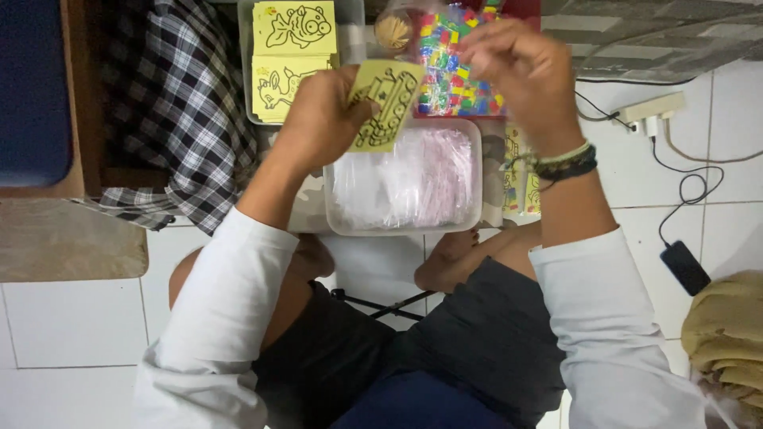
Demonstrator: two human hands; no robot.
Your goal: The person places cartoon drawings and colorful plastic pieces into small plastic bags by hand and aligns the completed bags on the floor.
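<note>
paper, thin and yellow with a black line drawing, forms the card (384, 106) pinched at its left edge by the left hand (322, 119). right hand (520, 75), fingers bunched, hovers over a clear bag of coloured pieces (449, 79); its grip cannot be told. below the card, a translucent tub (469, 218) holds plastic sleeves; another tray (245, 48) holds yellow cards.

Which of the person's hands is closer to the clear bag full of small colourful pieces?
The right hand is nearer: it hovers directly over the clear bag of small colourful pieces. The left hand is off to the bag's left, holding a yellow card with a black line drawing.
</note>
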